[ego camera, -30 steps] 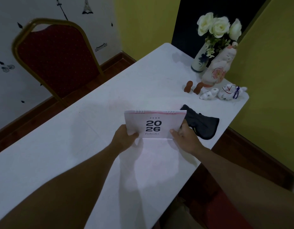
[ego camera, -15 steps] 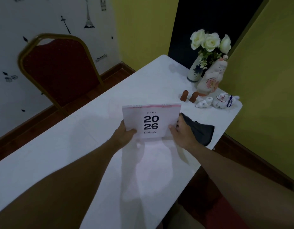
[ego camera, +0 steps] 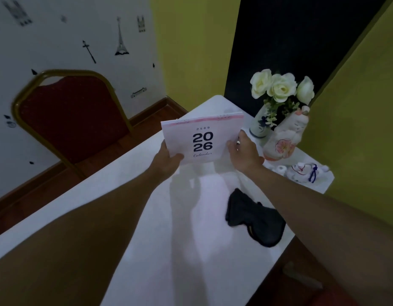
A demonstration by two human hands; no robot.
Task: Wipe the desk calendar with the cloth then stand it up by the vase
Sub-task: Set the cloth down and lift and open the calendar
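A pale pink desk calendar printed "2026" is held upright above the white table, its cover facing me. My left hand grips its lower left corner and my right hand holds its right edge. A white and blue vase with white roses stands just right of the calendar at the table's far corner. The dark cloth lies crumpled on the table near the right edge, below my right forearm, untouched.
A tall ceramic cat figure stands against the vase, with small white figurines in front of it near the right edge. A red chair with a gold frame stands left of the table. Yellow walls close in on the right.
Both hands have carried the calendar up and away from me toward the vase. The cloth stays on the table and now lies nearer to me than the hands.
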